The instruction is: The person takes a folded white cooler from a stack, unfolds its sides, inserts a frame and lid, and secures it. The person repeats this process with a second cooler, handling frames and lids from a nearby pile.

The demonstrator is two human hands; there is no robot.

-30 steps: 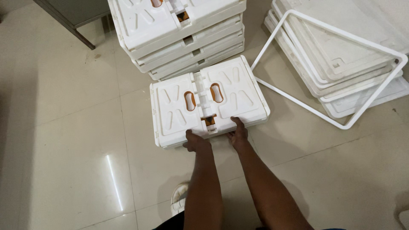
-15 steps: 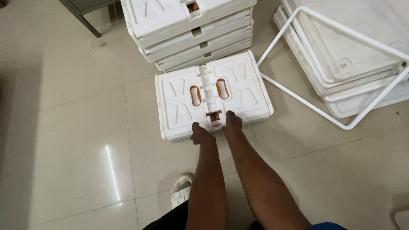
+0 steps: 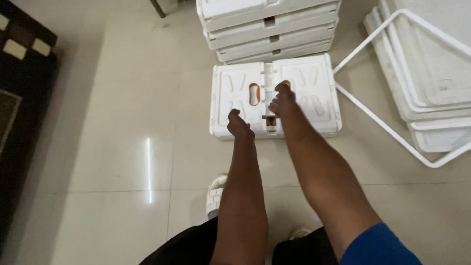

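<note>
Both hands have come up off the near edge of the white box [image 3: 274, 95] since a moment ago. Back then they pressed down side by side on that edge. Now they hang over the box, and the box looks further from me than it did.

My left hand [image 3: 239, 124] is over the near left part of the box. Its fingers are curled in together, and I cannot tell if they touch the box. My right hand [image 3: 282, 100] is higher up, over the middle of the box, just beside the orange hole [image 3: 254, 93]. Its fingers are curled in too, and they hold nothing that I can see.

The box lies flat on the floor [image 3: 122, 147]. It is made of 2 halves with a strip down the middle, and a small brown catch [image 3: 269, 118] sits at the near edge between my hands.

Just behind the box is a stack [image 3: 270, 27] of more white boxes, touching it or very close. On the right is a white frame [image 3: 387, 127], leaning on a pile of flat white lids [image 3: 431, 73]. My white shoe [image 3: 215, 194] is near the bottom. A dark rug [image 3: 19, 98] lies far off on the left.
</note>
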